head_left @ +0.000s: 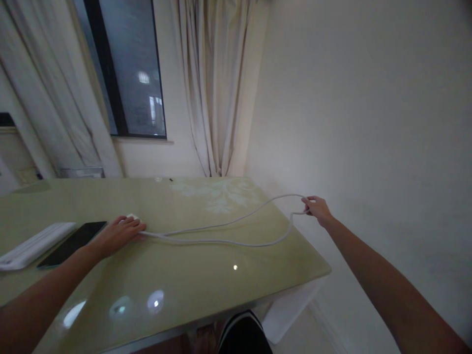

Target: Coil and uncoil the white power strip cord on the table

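Observation:
A white cable stretches in a long loop across the glossy, pale green tabletop. At its left end, my left hand is closed over a small white block that looks like a charger; the fingers and palm hide most of it. Out past the table's right edge, my right hand pinches the bend of the cable between thumb and fingers. Two strands run between the hands, crossing near the left one. The right part of the loop is lifted off the table.
Left of my left hand lies a flat dark tablet-like device, and beside it a long white object. A tiny dark piece sits near the table's far edge. Curtains and a window stand behind; a wall rises at right.

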